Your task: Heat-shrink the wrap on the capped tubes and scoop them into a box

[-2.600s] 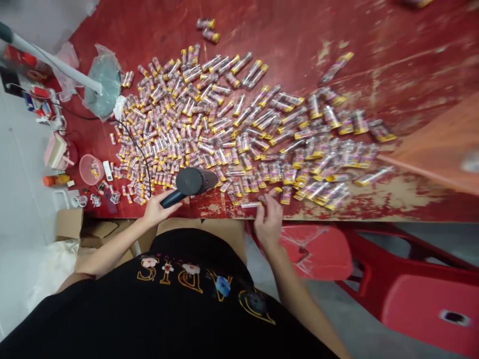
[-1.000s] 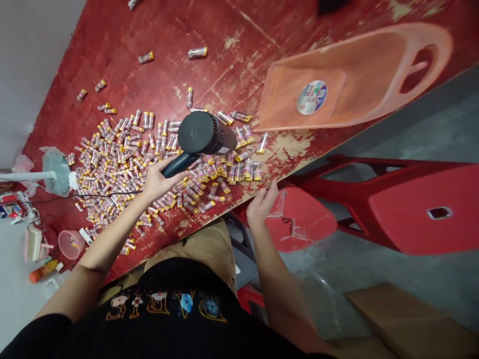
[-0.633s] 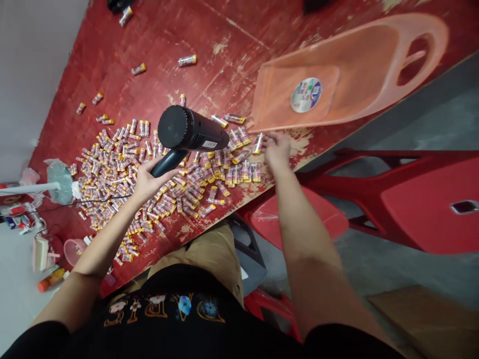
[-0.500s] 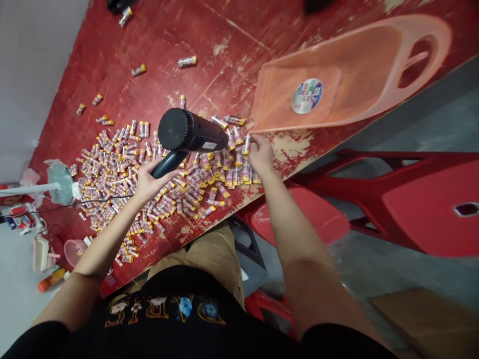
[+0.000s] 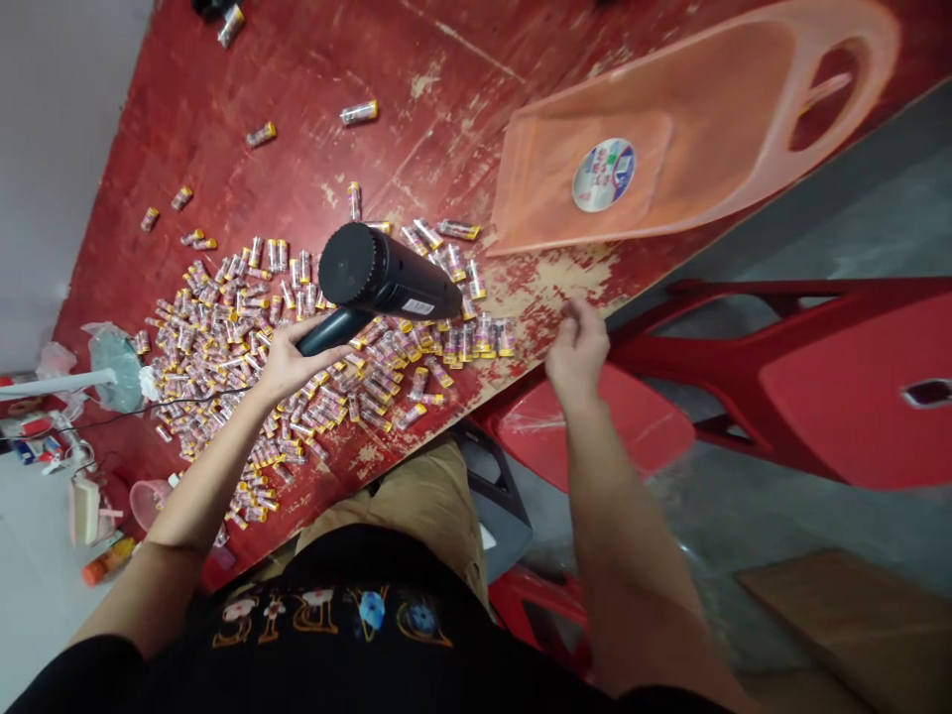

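Red and worn, the table point(image 5: 312, 59) is bearing an orange scoop point(image 5: 714, 129), its flat end lying just beside a pile of yellow-ended cylinders point(image 5: 215, 342). The pile is spreading below and around the black blower point(image 5: 406, 283) that I am holding up; my left hand point(image 5: 287, 364) is gripping its handle. My right hand point(image 5: 578, 349) is hovering near the table's edge, its fingers curling partly; I cannot tell whether it is open or closed. One single cylinder point(image 5: 359, 113) is lying apart from the pile.
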### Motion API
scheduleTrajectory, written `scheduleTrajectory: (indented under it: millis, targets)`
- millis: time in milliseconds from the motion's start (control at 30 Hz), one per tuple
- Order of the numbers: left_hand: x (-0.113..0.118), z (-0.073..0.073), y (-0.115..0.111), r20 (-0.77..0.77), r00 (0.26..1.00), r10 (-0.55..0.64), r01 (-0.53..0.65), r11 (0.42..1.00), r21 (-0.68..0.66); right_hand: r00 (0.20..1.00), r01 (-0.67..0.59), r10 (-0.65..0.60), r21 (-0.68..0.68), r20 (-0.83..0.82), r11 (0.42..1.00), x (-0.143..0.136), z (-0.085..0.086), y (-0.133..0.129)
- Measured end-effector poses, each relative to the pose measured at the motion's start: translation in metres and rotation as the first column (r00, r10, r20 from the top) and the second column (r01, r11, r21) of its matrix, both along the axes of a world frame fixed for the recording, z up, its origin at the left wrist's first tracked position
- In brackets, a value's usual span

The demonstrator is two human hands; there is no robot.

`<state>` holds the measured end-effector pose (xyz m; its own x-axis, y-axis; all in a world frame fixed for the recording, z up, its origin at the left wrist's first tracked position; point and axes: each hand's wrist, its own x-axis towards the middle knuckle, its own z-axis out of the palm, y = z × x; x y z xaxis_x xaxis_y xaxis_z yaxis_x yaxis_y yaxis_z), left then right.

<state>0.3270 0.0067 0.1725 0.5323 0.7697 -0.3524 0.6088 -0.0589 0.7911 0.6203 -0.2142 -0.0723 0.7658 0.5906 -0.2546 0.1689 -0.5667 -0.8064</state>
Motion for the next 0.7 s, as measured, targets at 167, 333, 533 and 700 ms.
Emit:
scheduleTrajectory:
  millis: [167,333,533,700]
  targets:
    - [-0.004,0.001,-0.017,-0.009,0.998,-0.064,0.064,0.997,-0.04,0.984,0.178,-0.177,-0.12,0.021,0.977,-0.022,0.003,-0.055]
    - [-0.004,-0.003,-0.04,-0.006,0.997,-0.08,0.079,0.996,-0.037,0.971,0.241,-0.237,-0.128,0.043,0.962,-0.047,0.001,-0.076]
    - [-0.017,0.002,-0.044,-0.02,0.99,-0.139,0.138,0.989,-0.06,0.973,0.232,-0.228,-0.101,0.042,0.968,-0.057,-0.006,-0.073]
    - [-0.031,0.007,-0.044,-0.077,0.983,-0.169,0.17,0.985,0.018,0.976,0.217,-0.216,-0.086,0.024,0.972,-0.06,-0.013,-0.074]
